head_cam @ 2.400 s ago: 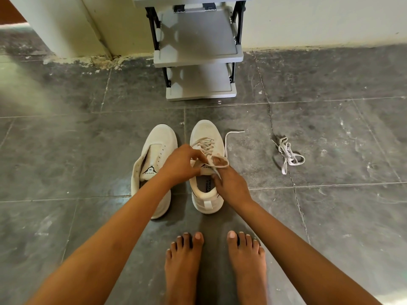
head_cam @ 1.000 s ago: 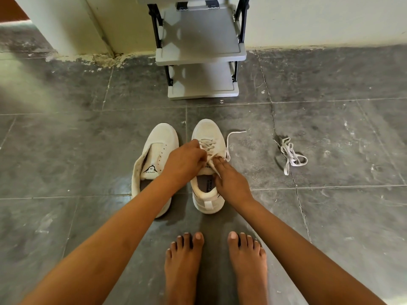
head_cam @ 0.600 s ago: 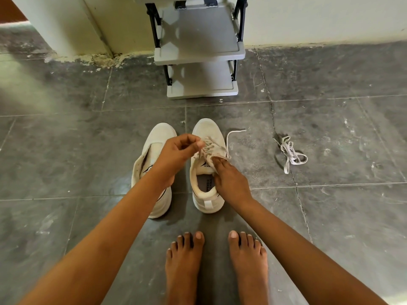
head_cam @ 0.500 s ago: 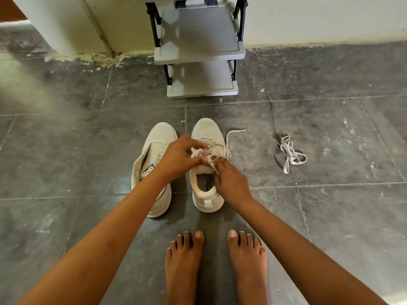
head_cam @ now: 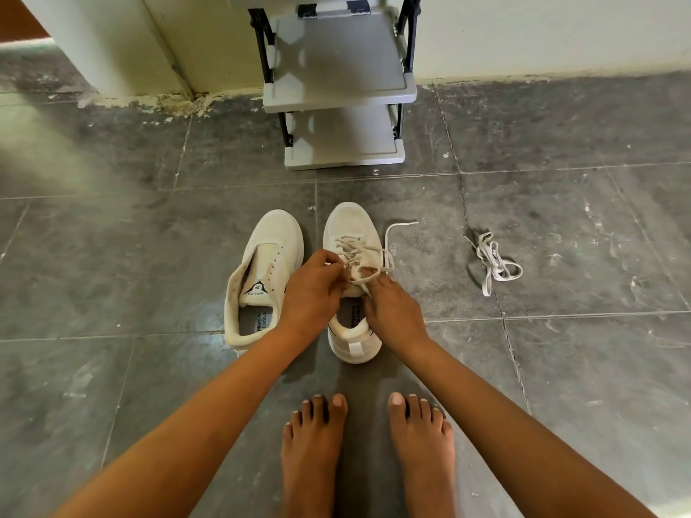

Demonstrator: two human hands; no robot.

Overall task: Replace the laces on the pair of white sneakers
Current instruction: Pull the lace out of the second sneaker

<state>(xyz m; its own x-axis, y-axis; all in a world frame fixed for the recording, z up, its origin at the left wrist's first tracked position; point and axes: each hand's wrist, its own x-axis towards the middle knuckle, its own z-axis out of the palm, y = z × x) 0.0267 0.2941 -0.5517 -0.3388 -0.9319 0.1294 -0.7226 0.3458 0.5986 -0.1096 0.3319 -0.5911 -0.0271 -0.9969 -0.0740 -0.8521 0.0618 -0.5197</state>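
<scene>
On the grey floor [head_cam: 112, 256] before the rack [head_cam: 338, 91], two white sneakers sit side by side, the left shoe [head_cam: 261, 278] unlaced and untouched. Both hands work over the right shoe [head_cam: 351, 226]: the left hand [head_cam: 310, 293] pinches its lace [head_cam: 364, 252] at the tongue, and the right hand [head_cam: 392, 312] seems to hold another strand there. A spare lace [head_cam: 495, 261] lies bunched well to the right.

hands [head_cam: 351, 293] together, fingertips pinched, arms outstretched

- Dark grey floor tiles [head_cam: 112, 256], scuffed, streaked with pale marks.
- Cream wall [head_cam: 542, 31] behind, paint crumbling at its base.
- Grey two-tier shoe rack [head_cam: 338, 95] on black posts against it.
</scene>
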